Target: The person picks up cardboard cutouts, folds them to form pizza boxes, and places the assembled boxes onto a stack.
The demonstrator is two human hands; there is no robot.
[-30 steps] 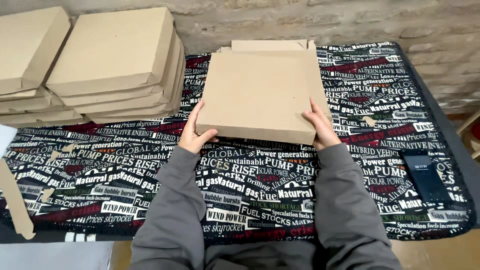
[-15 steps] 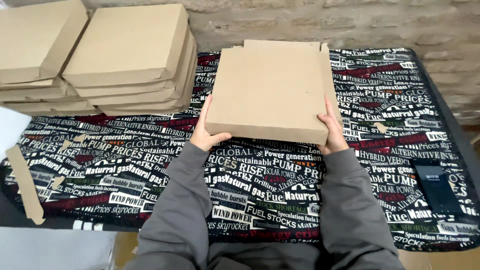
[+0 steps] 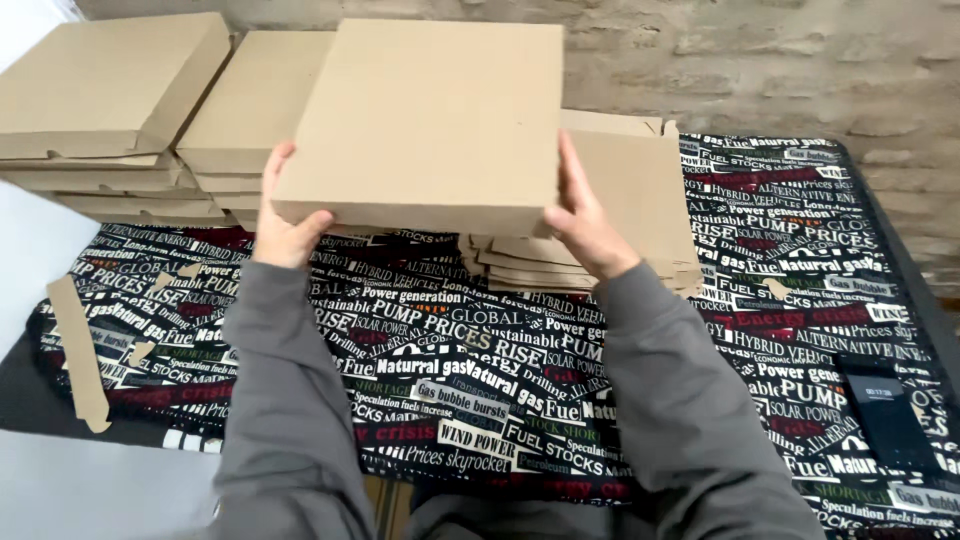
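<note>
One box (image 3: 430, 120) in both hands (image 3: 290, 225) (image 3: 585, 220); two box stacks (image 3: 110, 110) behind.

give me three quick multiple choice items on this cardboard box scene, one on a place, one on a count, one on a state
1. Where is the pile of unfolded flat cardboard blanks?
A. on the printed cloth, behind the held box
B. on the floor
C. on top of the left stacks

2. How many hands grip the held box?
A. none
B. one
C. two

3. What state is the held box in?
A. torn open
B. closed and lifted above the table
C. lying flat on the cloth

Answers:
1 A: the flat blanks lie on the cloth.
2 C: the left hand and right hand each hold a side.
3 B: the held box is shut and raised above the cloth.
</note>
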